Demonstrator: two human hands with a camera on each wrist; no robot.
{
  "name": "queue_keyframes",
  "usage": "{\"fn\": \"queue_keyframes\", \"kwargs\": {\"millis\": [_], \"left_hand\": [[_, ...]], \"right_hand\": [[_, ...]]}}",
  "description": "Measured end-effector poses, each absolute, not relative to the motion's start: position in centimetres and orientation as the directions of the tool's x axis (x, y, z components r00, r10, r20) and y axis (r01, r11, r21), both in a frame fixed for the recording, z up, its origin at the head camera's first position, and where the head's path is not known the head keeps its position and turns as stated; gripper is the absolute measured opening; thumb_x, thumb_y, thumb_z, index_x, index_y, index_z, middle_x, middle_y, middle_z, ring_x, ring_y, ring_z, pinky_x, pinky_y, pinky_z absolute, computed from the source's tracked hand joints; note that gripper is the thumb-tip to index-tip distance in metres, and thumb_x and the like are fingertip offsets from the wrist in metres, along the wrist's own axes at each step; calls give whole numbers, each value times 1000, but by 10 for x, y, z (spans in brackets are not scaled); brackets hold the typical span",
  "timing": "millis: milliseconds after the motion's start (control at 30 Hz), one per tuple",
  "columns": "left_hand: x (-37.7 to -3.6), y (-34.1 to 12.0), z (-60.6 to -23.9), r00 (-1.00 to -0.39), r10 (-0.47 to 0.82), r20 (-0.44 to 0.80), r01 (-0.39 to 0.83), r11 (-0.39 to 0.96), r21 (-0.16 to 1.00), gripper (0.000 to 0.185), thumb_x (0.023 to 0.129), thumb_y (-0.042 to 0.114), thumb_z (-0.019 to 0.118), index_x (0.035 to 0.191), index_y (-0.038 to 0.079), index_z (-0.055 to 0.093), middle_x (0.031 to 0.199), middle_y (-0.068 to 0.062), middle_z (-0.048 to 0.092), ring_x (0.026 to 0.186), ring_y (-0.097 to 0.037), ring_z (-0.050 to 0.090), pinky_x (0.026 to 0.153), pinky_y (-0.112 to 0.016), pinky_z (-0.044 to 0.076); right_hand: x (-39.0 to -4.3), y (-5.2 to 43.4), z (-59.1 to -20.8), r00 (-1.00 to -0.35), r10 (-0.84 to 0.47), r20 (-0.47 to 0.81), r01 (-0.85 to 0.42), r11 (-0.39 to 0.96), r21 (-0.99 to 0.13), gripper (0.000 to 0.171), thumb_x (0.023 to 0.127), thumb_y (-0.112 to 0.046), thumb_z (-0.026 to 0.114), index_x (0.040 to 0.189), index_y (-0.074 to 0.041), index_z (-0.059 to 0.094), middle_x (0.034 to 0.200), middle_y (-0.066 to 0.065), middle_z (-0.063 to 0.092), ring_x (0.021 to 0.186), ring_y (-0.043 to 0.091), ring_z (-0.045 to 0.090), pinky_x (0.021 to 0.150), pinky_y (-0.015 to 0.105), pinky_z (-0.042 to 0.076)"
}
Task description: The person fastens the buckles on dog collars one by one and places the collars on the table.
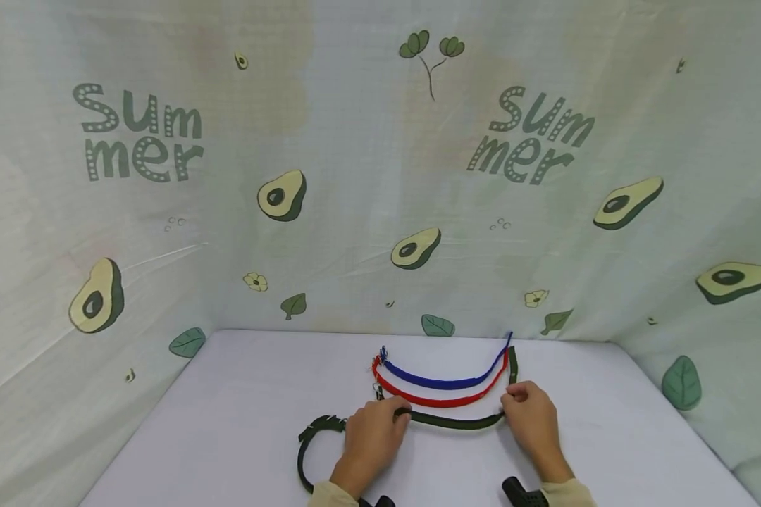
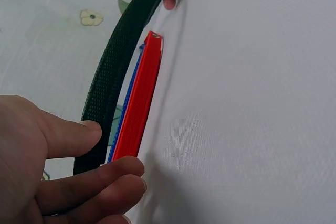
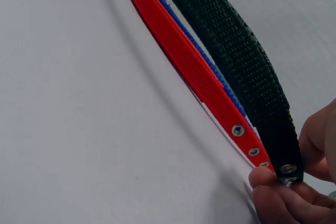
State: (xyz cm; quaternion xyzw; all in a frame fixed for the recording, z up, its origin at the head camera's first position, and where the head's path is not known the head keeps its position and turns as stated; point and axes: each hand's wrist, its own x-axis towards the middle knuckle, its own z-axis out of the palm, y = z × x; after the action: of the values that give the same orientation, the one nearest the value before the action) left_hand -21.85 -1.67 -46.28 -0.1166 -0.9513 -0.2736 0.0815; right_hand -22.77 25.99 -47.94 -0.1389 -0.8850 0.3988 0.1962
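A dark green woven collar (image 1: pixel 459 424) spans between my two hands in a shallow downward curve. My left hand (image 1: pixel 373 436) holds it near its left end, the thumb (image 2: pixel 90 134) lying against the webbing. At the other end my right hand (image 3: pixel 294 200) pinches the collar by its eyelets, and a short green tail rises past the fingers. Beyond it lie a red collar (image 1: pixel 444 403) and a blue collar (image 1: pixel 444 384), side by side in similar curves. Metal eyelets show along the red one in the right wrist view. Their buckles (image 1: pixel 382 354) are on the left.
Another dark green collar (image 1: pixel 302 458) lies curled in a loop left of my left hand, partly hidden by the forearm. A white-covered table (image 1: pixel 241 401) carries everything. Behind it hangs a cloth (image 1: pixel 355 141) printed with avocados and leaves.
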Motion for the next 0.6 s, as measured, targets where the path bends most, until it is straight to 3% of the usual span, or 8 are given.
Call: {"fn": "queue_keyframes", "kwargs": {"millis": [133,300,433,600], "left_hand": [[-217,-17,-461,-950,161,268,285,795,535,14,88,28,77,102,30,77,77,15,69,59,-6,49,52,-31,36],[-219,-15,-462,-949,93,301,267,741,616,14,88,29,77,102,30,77,83,17,69,72,-6,61,54,-28,40],[-223,-13,-463,-951,59,303,259,689,677,14,91,31,74,103,26,77,91,14,68,77,-6,61,60,-29,46],[-223,-15,-462,-953,65,296,270,625,733,15,95,30,70,105,19,73,98,5,63,71,-3,55,59,-27,46]], "right_hand": [[-226,258,-477,-882,426,201,87,567,-819,29,87,-7,62,112,7,62,99,18,69,67,13,65,58,26,47],[-226,254,-476,-882,445,156,108,511,-853,46,90,-7,56,133,6,49,118,27,61,67,12,68,58,25,48],[-226,252,-475,-891,434,135,108,489,-866,64,93,-10,54,151,5,31,124,29,57,70,14,68,60,26,47],[-225,244,-474,-884,437,168,65,469,-881,67,95,-8,54,153,7,25,119,27,62,65,14,68,57,25,46]]}}
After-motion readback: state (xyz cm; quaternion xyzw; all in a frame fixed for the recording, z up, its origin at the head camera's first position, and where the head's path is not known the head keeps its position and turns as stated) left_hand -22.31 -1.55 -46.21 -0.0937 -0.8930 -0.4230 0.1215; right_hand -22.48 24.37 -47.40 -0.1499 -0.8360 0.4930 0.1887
